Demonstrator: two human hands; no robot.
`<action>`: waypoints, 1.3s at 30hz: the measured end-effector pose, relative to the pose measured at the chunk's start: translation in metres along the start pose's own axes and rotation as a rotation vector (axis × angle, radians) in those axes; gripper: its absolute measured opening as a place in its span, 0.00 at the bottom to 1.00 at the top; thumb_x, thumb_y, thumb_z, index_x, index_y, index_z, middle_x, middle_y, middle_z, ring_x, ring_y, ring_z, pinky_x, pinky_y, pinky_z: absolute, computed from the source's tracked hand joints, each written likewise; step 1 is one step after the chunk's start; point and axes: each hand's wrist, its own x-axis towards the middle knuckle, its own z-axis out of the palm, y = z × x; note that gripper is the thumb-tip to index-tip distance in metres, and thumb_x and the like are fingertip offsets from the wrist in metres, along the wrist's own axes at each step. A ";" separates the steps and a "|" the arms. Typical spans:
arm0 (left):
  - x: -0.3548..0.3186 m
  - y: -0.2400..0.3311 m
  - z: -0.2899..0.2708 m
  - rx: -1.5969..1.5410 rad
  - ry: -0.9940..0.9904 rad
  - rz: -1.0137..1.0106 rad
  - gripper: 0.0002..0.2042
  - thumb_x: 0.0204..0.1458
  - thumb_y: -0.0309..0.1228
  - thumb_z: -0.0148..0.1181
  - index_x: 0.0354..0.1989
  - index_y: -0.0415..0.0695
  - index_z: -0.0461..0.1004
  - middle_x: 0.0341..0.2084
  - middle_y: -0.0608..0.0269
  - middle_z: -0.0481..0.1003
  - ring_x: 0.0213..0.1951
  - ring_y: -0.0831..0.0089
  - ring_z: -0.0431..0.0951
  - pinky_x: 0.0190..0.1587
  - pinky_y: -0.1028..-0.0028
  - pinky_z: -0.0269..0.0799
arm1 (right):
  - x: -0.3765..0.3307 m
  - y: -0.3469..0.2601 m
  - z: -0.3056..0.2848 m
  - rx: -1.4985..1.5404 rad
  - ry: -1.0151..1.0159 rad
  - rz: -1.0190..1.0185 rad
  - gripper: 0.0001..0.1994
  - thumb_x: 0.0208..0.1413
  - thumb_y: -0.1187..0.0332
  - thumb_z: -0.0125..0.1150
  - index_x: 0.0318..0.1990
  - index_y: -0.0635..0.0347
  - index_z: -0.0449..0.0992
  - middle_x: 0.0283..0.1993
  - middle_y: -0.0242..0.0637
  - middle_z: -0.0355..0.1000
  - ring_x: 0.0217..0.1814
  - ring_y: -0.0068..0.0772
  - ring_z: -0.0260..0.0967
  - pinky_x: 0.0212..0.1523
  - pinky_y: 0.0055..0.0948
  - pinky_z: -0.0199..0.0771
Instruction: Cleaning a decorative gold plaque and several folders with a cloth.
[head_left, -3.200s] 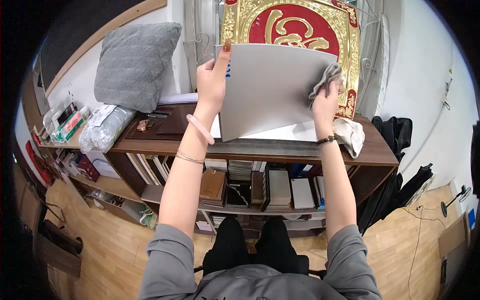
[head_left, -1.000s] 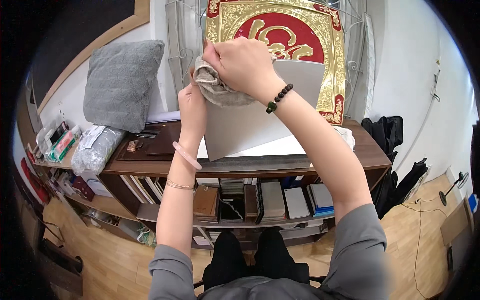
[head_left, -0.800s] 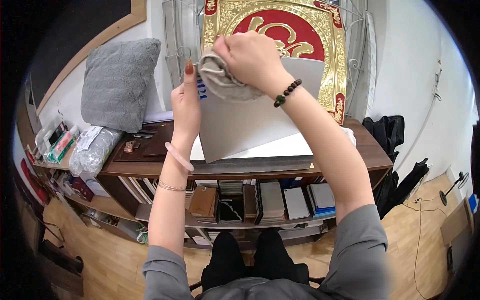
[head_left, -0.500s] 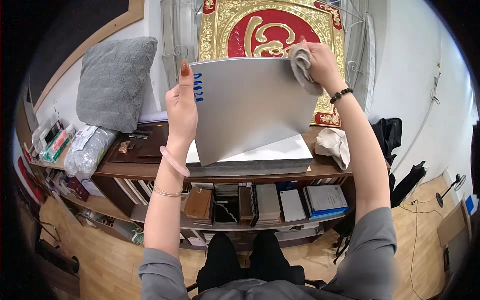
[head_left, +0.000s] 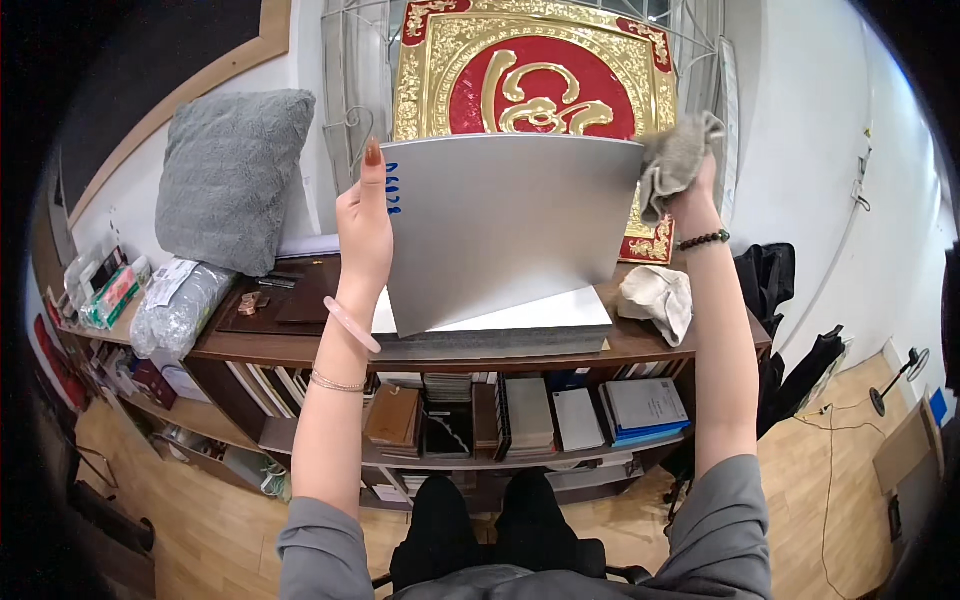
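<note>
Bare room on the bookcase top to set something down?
Bookcase top: thin strip in front of the brown mat; another in front of the crumpled beige cloth, right of the white-topped stack. Crowded: middle, stack under gray sheet; left, plastic-wrapped package and gray cushion.

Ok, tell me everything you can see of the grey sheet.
The grey sheet looks thin, flat, four-sided and metal-like, with a dull sheen and blue marks at upper left. The left hand grips its left edge, its lower edge slanting over the white-topped stack; whether they touch is unclear. At its right edge, the right hand holds a crumpled cloth.
</note>
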 end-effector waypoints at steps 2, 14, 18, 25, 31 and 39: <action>0.002 0.003 0.010 -0.052 0.023 0.018 0.28 0.61 0.55 0.47 0.21 0.42 0.69 0.17 0.77 0.64 0.23 0.88 0.59 0.26 0.83 0.53 | -0.014 -0.003 0.025 -0.400 -0.211 -0.330 0.26 0.61 0.52 0.51 0.59 0.63 0.64 0.53 0.46 0.70 0.49 0.40 0.72 0.49 0.34 0.73; 0.003 -0.003 0.016 -0.135 -0.048 0.010 0.28 0.60 0.55 0.47 0.24 0.40 0.73 0.18 0.76 0.64 0.23 0.87 0.59 0.27 0.84 0.54 | 0.008 0.021 0.004 -0.738 -0.132 -0.424 0.29 0.52 0.52 0.66 0.54 0.66 0.71 0.47 0.40 0.75 0.46 0.28 0.72 0.48 0.25 0.71; 0.006 -0.007 0.014 -0.058 -0.043 0.051 0.28 0.60 0.56 0.46 0.26 0.40 0.73 0.19 0.76 0.66 0.24 0.87 0.61 0.28 0.84 0.56 | 0.008 0.021 -0.005 -0.452 -0.164 -0.349 0.27 0.51 0.54 0.68 0.52 0.66 0.73 0.43 0.37 0.76 0.43 0.25 0.72 0.46 0.23 0.72; 0.018 -0.011 0.001 0.073 0.087 0.227 0.24 0.62 0.50 0.48 0.38 0.36 0.74 0.27 0.71 0.70 0.30 0.84 0.65 0.34 0.83 0.61 | -0.037 0.011 0.024 -0.534 -0.237 -0.378 0.15 0.54 0.66 0.67 0.46 0.65 0.77 0.39 0.33 0.77 0.41 0.21 0.72 0.42 0.21 0.71; -0.074 0.073 0.014 -0.085 -0.178 0.367 0.20 0.61 0.37 0.53 0.53 0.34 0.67 0.48 0.58 0.71 0.39 0.80 0.67 0.42 0.79 0.63 | -0.009 0.008 -0.013 -0.475 -0.222 -0.339 0.15 0.54 0.68 0.66 0.47 0.64 0.77 0.41 0.31 0.77 0.43 0.21 0.72 0.45 0.21 0.70; -0.173 0.161 0.025 -1.048 -1.007 0.102 0.28 0.58 0.61 0.41 0.44 0.55 0.80 0.48 0.50 0.67 0.50 0.62 0.68 0.52 0.63 0.63 | 0.001 0.017 -0.009 -0.501 -0.185 -0.294 0.16 0.55 0.64 0.66 0.48 0.63 0.77 0.42 0.31 0.76 0.43 0.21 0.71 0.45 0.22 0.70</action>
